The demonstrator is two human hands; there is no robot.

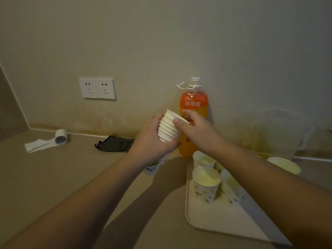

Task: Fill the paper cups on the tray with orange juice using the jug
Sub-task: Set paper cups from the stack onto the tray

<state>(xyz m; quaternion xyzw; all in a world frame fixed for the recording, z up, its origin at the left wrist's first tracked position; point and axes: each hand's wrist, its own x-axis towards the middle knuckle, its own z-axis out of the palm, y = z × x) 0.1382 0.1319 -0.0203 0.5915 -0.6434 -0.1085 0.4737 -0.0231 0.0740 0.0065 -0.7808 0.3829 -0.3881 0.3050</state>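
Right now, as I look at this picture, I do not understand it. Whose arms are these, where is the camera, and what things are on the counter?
There is no machine here. A person wears one camera on the head, looking forward and down, so both arms are that person's own.

The left hand grips a stack of paper cups. The right hand pinches the top cup's rim.

On the counter sits a tray with several paper cups; one more cup stands beside it. Behind the hands stands an orange juice bottle, cap on. A clear jug stands on the right. On the left lie a paper roll and a dark cloth.
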